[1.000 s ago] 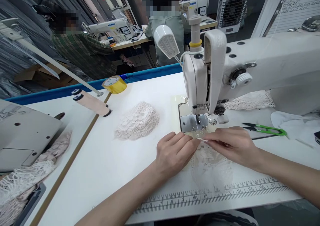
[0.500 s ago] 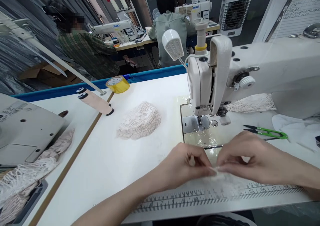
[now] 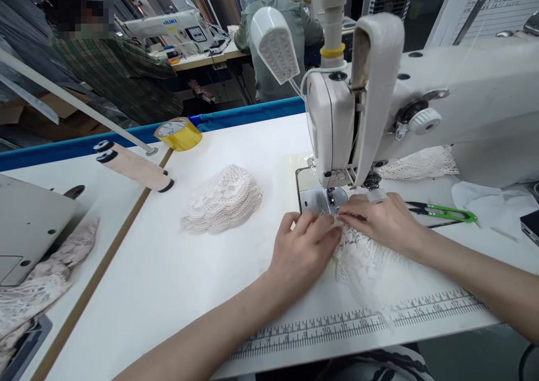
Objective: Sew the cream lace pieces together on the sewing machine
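Note:
A white lace piece (image 3: 366, 263) lies on the table in front of the sewing machine (image 3: 337, 128), its far edge close to the presser foot (image 3: 331, 195). My left hand (image 3: 305, 246) is closed, its bent fingers pinching the lace's edge at the needle plate (image 3: 311, 199). From the other side my right hand (image 3: 381, 221) grips the same edge, thumb and fingers together just right of the foot. The fingertips nearly meet, and the lace under them is partly hidden. Left of the machine rests a stack of scalloped lace pieces (image 3: 225, 198).
Green thread snips (image 3: 450, 212) and white cloth (image 3: 484, 204) lie to the right. Yellow tape (image 3: 179, 135) and pink thread cones (image 3: 135, 167) stand at the back left. A printed ruler (image 3: 337, 327) runs along the front edge. Two people sit at machines beyond.
Both hands have moved away from me, from above the ruler to the presser foot, carrying the lace. The lace now lies spread out on the table. The view has shifted closer to the machine.

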`<state>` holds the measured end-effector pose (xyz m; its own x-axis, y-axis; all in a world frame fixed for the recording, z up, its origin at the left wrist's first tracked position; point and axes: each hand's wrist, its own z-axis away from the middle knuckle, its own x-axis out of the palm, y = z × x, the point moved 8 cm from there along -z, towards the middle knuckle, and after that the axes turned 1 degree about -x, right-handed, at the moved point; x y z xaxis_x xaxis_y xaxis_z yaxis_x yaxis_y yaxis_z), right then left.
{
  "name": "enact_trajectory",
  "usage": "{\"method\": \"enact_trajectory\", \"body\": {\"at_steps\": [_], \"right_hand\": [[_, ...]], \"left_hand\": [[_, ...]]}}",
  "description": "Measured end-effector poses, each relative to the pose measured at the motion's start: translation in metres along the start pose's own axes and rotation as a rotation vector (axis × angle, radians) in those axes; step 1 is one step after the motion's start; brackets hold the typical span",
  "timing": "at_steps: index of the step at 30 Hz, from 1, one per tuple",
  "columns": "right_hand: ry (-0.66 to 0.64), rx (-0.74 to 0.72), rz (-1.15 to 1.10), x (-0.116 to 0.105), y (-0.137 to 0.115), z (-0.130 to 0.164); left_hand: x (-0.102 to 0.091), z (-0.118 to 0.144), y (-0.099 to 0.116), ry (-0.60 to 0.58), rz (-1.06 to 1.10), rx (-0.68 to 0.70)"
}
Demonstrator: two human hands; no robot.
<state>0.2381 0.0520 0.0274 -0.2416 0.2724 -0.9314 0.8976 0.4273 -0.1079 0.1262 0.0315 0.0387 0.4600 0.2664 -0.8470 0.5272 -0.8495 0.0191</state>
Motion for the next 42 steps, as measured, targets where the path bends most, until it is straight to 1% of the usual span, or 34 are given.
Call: {"method": "enact_trajectory", "body": {"at_steps": [2, 4, 5, 7, 9, 12, 15, 21, 26, 29, 37, 42], "right_hand": [[0.07, -0.12, 0.194, -0.008, -0.01, 0.002], [0.162, -0.231, 0.301, -0.016, -0.022, 0.009], [0.194, -0.252, 0.298, -0.02, -0.026, 0.012], [0.197, -0.214, 0.235, -0.021, -0.027, 0.015], [0.124, -0.138, 0.208, -0.015, -0.024, 0.015], [0.017, -0.094, 0.276, -0.004, -0.021, 0.013], [-0.023, -0.082, 0.336, -0.001, -0.017, 0.01], [-0.027, -0.051, 0.38, -0.001, -0.01, 0.007], [0.006, -0.09, 0.394, 0.0, -0.01, 0.004], [0.015, -0.074, 0.384, 0.0, -0.008, 0.002], [-0.011, -0.063, 0.375, 0.006, -0.005, 0.003], [-0.051, -0.02, 0.35, 0.007, -0.001, 0.004]], "left_hand": [[-0.004, 0.003, 0.01, 0.016, -0.088, 0.085], [-0.005, 0.004, 0.013, -0.008, -0.13, 0.092], [-0.004, 0.005, 0.012, -0.028, -0.131, 0.078], [-0.002, 0.004, 0.01, -0.064, -0.119, 0.047], [0.0, 0.003, 0.008, -0.082, -0.123, 0.028], [0.001, 0.002, 0.007, -0.099, -0.158, 0.011], [0.002, 0.004, 0.009, -0.102, -0.187, 0.014], [0.005, 0.004, 0.007, -0.086, -0.191, -0.001], [0.007, 0.0, 0.004, -0.094, -0.197, -0.016], [0.008, -0.001, 0.005, -0.109, -0.203, -0.023], [0.011, -0.001, 0.006, -0.126, -0.217, -0.033], [0.011, 0.0, 0.005, -0.122, -0.22, -0.038]]}}
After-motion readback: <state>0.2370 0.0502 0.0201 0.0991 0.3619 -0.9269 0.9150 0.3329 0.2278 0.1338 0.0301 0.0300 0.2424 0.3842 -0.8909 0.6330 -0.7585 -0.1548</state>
